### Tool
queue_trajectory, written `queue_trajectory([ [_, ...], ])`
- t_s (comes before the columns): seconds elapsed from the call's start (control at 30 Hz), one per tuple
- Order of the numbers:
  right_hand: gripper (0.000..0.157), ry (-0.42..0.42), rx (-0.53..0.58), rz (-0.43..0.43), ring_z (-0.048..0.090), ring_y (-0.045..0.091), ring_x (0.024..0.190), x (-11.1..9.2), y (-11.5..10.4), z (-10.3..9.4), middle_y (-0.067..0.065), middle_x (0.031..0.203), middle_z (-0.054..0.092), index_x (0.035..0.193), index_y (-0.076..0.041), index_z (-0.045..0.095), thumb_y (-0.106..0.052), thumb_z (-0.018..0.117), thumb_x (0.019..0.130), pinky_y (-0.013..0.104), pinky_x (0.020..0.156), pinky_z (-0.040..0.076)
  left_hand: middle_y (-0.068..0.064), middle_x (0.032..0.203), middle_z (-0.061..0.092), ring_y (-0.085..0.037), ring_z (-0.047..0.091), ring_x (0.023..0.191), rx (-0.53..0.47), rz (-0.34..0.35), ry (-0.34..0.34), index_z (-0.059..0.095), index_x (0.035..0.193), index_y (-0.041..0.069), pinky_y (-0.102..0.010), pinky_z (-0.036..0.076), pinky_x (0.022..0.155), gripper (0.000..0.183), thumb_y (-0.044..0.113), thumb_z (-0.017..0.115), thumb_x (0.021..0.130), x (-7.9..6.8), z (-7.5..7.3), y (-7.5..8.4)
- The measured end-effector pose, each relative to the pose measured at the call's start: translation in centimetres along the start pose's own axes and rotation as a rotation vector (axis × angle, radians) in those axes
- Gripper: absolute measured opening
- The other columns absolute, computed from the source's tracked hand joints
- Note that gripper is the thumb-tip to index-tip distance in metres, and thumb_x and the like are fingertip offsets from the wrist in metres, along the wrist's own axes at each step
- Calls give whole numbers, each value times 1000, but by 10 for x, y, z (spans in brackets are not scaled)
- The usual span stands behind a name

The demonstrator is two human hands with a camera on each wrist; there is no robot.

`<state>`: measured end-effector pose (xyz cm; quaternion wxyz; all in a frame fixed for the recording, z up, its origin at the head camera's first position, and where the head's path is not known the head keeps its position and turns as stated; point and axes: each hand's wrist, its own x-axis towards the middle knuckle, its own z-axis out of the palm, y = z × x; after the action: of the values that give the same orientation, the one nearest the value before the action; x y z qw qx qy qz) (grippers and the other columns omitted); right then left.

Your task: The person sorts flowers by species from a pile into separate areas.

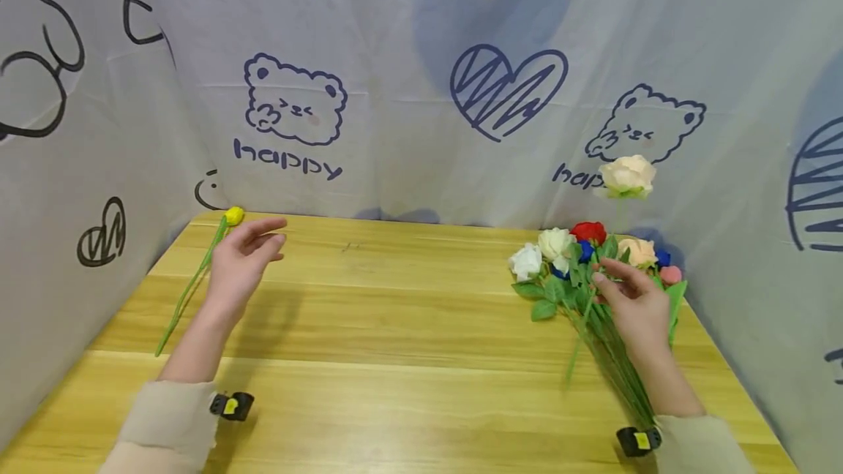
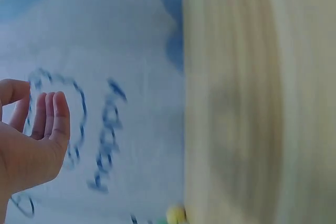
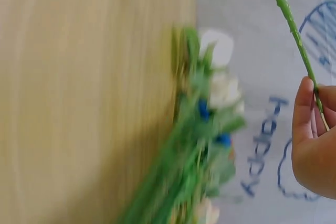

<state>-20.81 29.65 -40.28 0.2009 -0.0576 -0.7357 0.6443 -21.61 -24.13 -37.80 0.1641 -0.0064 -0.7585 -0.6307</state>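
Note:
My right hand [image 1: 635,309] pinches a green stem [image 3: 291,27] between thumb and fingers, raised over a bunch of artificial flowers. A cream rose [image 1: 628,175] stands upright above this hand, in front of the back cloth. The bunch below shows white roses [image 1: 555,243], a red rose [image 1: 588,232], a peach rose [image 1: 637,251] and blue blooms; my hand hides part of it. My left hand [image 1: 240,258] holds nothing, its fingers loosely bent in the air. Close beside it, a yellow tulip [image 1: 233,216] lies on the table at the left.
The wooden table [image 1: 395,328] spans the space between both hands. White cloth [image 1: 388,130] with bear and heart drawings hangs behind and at the sides. The bunch's long stems [image 1: 619,364] run toward the table's front right.

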Motion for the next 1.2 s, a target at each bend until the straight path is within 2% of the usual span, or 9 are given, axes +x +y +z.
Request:
queue_trajectory([
  [0.1,32,12,58,4,69,9,78,-3,-3,26,-5,107,76,126,-3,74,-2,76,94,21,65,60,-6,131,66,-6,63,108,-50,10,-42,62,137,-3,-17,57,86,36,12,64,104,0,32,9],
  [0.2,35,-13,111,-5,70,8,80,-4,-5,49,-5,112,74,130,-3,72,0,74,95,21,67,61,-14,136,64,-11,64,110,-113,18,-91,63,136,-3,-20,58,87,34,8,64,103,-2,62,15],
  [0.4,42,-95,244,-44,71,8,78,-8,-7,88,3,120,71,136,5,63,10,69,95,24,68,62,-18,133,66,-14,66,107,-206,43,-186,67,130,-3,-23,59,84,30,2,66,101,-10,114,21],
  [0.57,42,-143,325,-34,72,11,82,-14,-10,116,11,125,68,133,1,64,14,68,93,29,72,64,-16,131,68,-21,66,109,-218,52,-265,69,129,-1,-25,59,84,29,2,66,100,-17,147,22],
  [0.73,39,-176,399,-8,72,12,86,-19,-13,142,13,126,66,128,-1,66,15,69,92,32,77,64,-11,131,69,-28,65,116,-173,29,-364,69,132,3,-31,58,88,32,7,68,100,-26,168,21],
  [0.87,37,-195,413,3,71,13,89,-22,-14,158,22,133,62,128,3,65,12,70,93,33,80,64,-9,129,70,-28,65,116,-110,-8,-436,69,131,4,-36,59,89,31,10,69,101,-31,179,15],
  [1.03,38,-205,409,20,70,14,94,-27,-13,168,20,131,64,130,7,63,9,72,93,34,84,63,-12,125,71,-27,69,106,-97,-43,-513,71,127,2,-41,61,86,28,8,69,100,-33,186,10],
  [1.2,37,-208,407,15,70,16,95,-30,-11,172,14,122,69,128,8,65,9,74,91,34,85,63,-14,120,72,-28,72,98,-96,-89,-542,73,122,2,-34,62,79,25,4,69,98,-32,186,6],
])
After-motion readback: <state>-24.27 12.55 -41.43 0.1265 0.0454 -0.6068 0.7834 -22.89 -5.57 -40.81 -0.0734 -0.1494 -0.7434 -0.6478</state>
